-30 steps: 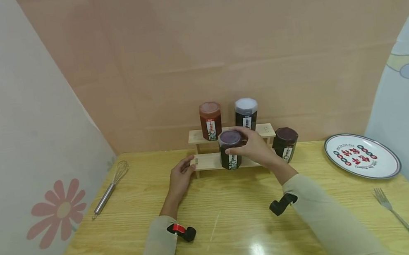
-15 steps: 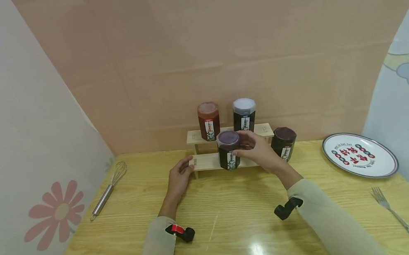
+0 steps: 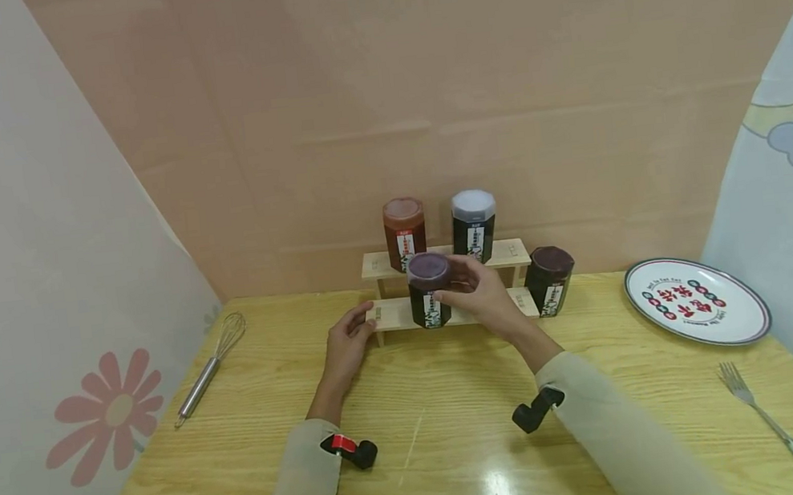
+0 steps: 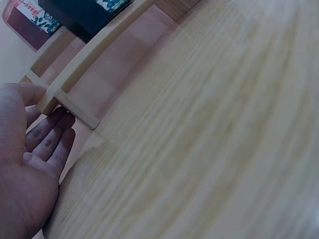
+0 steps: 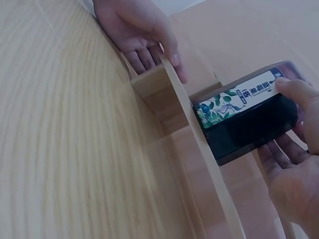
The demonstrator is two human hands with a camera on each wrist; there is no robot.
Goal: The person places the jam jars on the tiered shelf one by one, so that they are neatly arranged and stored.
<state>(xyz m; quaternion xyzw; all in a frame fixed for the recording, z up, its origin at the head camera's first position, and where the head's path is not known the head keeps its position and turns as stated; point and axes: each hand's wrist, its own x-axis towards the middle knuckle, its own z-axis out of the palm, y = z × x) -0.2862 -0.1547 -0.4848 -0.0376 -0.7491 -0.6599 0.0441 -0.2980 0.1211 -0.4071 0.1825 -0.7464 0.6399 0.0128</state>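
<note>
A: What is lying nearest to the person?

B: The wooden table (image 3: 460, 434) is filling the near part of the scene. At the near right a fork (image 3: 770, 418) is lying on it, and a little farther on the left a whisk (image 3: 209, 368) is lying near the flowered side wall.

A: And the hands, what are they doing?

B: The left hand (image 3: 345, 350) is resting against the left end of the small wooden rack (image 3: 389, 313). Its fingers (image 4: 50, 137) are straight and are touching the end post of the lower shelf; the hand is gripping nothing. The right hand (image 3: 485, 299) is holding the dark jar (image 3: 430, 292) with a purple lid. Its thumb and fingers are curling around the upper part of the jar, just below the lid.

A: Where is this jar standing?

B: It is standing upright on the lower shelf, a little left of the middle. In the right wrist view its label (image 5: 234, 99) is facing the front edge of the shelf.

A: What is farther away?

B: To the right of the rack another dark jar (image 3: 551, 280) is standing beside its right end. On the upper shelf a red jar (image 3: 406, 234) and a white-lidded jar (image 3: 475, 225) are standing side by side. At the far right a printed plate (image 3: 696, 301) is lying on the table, well apart from the rack.
</note>
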